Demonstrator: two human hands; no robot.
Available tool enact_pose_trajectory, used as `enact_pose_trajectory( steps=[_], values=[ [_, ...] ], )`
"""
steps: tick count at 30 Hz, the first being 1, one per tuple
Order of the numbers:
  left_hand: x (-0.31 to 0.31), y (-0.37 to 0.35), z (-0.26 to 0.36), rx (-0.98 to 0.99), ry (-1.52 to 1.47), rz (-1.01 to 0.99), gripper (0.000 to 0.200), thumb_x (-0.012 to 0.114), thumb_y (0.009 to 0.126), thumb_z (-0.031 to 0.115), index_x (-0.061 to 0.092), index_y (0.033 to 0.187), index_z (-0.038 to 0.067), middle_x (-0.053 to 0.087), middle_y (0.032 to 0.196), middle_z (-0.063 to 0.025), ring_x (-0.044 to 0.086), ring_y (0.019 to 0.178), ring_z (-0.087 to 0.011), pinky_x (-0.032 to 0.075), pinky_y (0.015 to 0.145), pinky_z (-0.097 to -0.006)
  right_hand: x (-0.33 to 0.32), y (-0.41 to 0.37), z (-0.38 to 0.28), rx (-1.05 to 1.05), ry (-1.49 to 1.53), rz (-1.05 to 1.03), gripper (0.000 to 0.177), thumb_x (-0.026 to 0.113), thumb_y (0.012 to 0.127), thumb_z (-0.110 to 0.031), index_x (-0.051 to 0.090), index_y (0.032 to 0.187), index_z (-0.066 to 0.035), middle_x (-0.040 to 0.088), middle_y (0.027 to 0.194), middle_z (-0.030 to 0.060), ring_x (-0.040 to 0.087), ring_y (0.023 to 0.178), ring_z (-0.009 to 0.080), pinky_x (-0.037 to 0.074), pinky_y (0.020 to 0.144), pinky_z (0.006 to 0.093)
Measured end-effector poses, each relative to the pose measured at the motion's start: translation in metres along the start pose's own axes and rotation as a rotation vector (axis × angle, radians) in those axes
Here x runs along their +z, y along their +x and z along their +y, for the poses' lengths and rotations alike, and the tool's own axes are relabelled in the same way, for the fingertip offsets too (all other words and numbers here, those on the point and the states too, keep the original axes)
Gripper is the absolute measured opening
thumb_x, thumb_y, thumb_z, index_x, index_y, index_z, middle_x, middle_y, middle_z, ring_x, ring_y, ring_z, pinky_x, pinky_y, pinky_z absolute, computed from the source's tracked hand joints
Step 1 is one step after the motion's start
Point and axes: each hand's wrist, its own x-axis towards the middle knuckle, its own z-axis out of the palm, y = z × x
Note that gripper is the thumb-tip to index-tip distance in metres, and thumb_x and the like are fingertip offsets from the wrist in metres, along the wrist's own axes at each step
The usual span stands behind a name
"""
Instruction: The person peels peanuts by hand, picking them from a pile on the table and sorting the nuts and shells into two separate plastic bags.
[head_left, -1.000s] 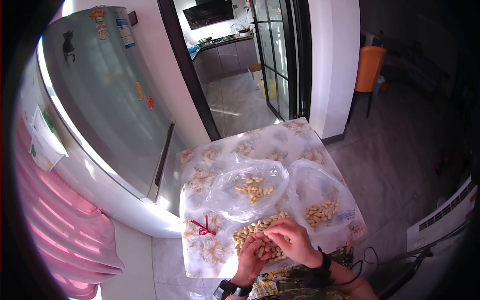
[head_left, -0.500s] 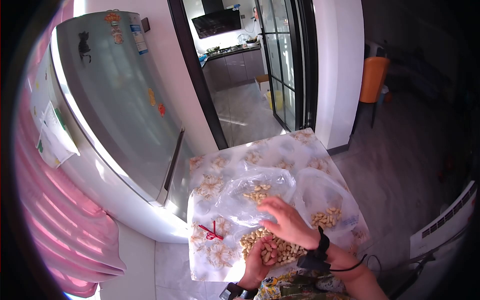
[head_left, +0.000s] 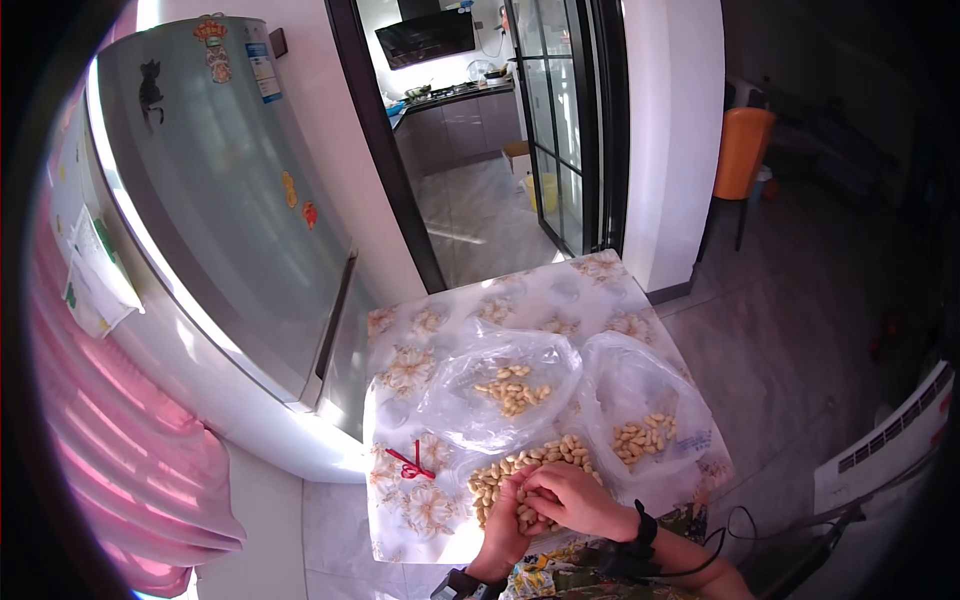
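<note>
My left hand (head_left: 505, 525) is curled, palm up, around several peanuts (head_left: 527, 517) at the near side of the table. Over it, my right hand (head_left: 572, 498) has its fingers closed in a pinch at the left fingertips, on what looks like a peanut, mostly hidden by the fingers. A pile of unshelled peanuts (head_left: 562, 452) lies just beyond and around both hands. Farther off, a clear plastic bag (head_left: 450, 405) lies spread open with a smaller heap of peanuts (head_left: 518, 398) on it. To its right, another plastic bag (head_left: 625, 365) holds more peanuts (head_left: 643, 440).
A floral cloth (head_left: 400, 375) covers the table. Red ribbon or cord (head_left: 410, 463) lies at the left. A refrigerator (head_left: 230, 200) stands close on the left, a glass door (head_left: 555, 120) opens to the kitchen, and an orange chair (head_left: 745, 155) is at the right.
My right hand has come back from above the left bag to my left hand, and its fingers have closed there. The heap on that bag is now uncovered. The view has shifted slightly.
</note>
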Motion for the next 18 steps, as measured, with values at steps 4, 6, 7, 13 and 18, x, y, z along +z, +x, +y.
enact_pose_trajectory(
  steps=[4, 6, 7, 13, 18],
  values=[
    [0.015, -0.004, 0.005, 0.019, 0.034, 0.008, 0.048, 0.03, 0.103, 0.042, 0.04, 0.135, 0.007, 0.057, 0.094, -0.0035, 0.05, 0.068, -0.0095, 0.035, 0.05, -0.0201, 0.0, -0.001, -0.007, 0.057, 0.055, 0.085, 0.012, 0.07, 0.082, -0.014, 0.062, 0.085, -0.005, 0.063, 0.091, 0.0081, 0.061, 0.084, 0.0277, 0.049, 0.072, 0.0352],
    [0.019, -0.004, 0.007, 0.029, 0.05, 0.062, 0.046, 0.031, 0.103, 0.039, 0.041, 0.134, 0.006, 0.057, 0.092, -0.0033, 0.05, 0.069, -0.0096, 0.037, 0.052, -0.0206, 0.0, -0.002, -0.007, 0.031, 0.068, 0.12, 0.013, 0.071, 0.081, -0.013, 0.061, 0.084, -0.005, 0.063, 0.089, 0.0078, 0.061, 0.082, 0.0269, 0.049, 0.07, 0.0348],
    [0.018, -0.004, 0.007, 0.04, 0.05, 0.019, 0.042, 0.035, 0.103, 0.034, 0.043, 0.132, 0.005, 0.057, 0.089, -0.0031, 0.05, 0.069, -0.0097, 0.038, 0.054, -0.0211, 0.001, -0.003, -0.007, 0.04, 0.086, 0.183, 0.015, 0.072, 0.08, -0.013, 0.06, 0.084, -0.005, 0.062, 0.086, 0.0078, 0.061, 0.08, 0.0266, 0.048, 0.069, 0.0357],
    [0.016, -0.008, 0.003, 0.064, 0.026, 0.007, 0.024, 0.045, 0.1, 0.017, 0.05, 0.121, 0.004, 0.055, 0.081, -0.0028, 0.048, 0.066, -0.0092, 0.036, 0.054, -0.0208, -0.003, -0.007, -0.005, 0.026, 0.099, 0.335, 0.017, 0.076, 0.078, -0.013, 0.062, 0.085, -0.006, 0.064, 0.081, 0.0067, 0.062, 0.074, 0.023, 0.048, 0.065, 0.0329],
    [0.015, -0.007, 0.002, 0.105, -0.004, 0.016, 0.017, 0.046, 0.1, 0.015, 0.053, 0.111, 0.005, 0.054, 0.077, -0.0031, 0.044, 0.06, -0.0076, 0.031, 0.051, -0.0201, -0.007, -0.008, -0.008, 0.027, 0.094, 0.325, 0.018, 0.076, 0.078, -0.015, 0.062, 0.086, -0.006, 0.064, 0.081, 0.0061, 0.062, 0.076, 0.0233, 0.049, 0.065, 0.0324]
  ],
)
